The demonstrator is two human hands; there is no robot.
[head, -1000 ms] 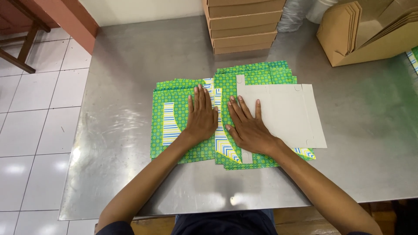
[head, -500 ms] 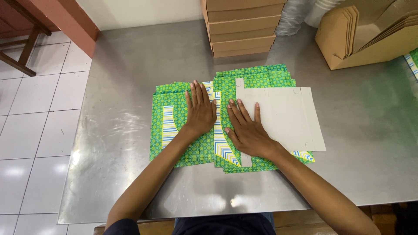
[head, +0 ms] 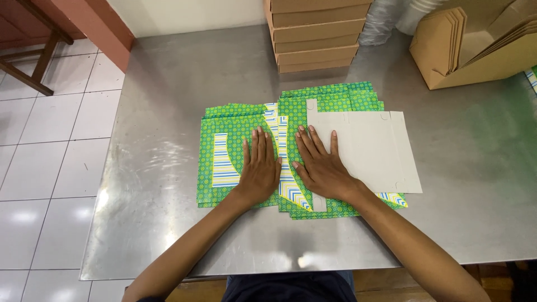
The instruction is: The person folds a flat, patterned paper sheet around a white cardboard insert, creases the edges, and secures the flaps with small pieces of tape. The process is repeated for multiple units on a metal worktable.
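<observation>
Steel table [head: 168, 168], surface reflective, stands on a white tiled floor [head: 45, 145]. Lying on it: green patterned sheets [head: 235, 126] at centre with a white card [head: 369, 148] on top at their right; stack of brown flat boxes [head: 316, 33] at the far edge; open carton [head: 492, 56] of folded brown pieces far right.

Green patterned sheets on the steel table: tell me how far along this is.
Done: a stack of flat brown boxes stands at the table's far edge. In hand: the left hand and right hand press flat on the green patterned sheets, fingers spread, beside the white blank side. Left: the sheets lie flat in an overlapping pile, none shaped into anything yet.
</observation>
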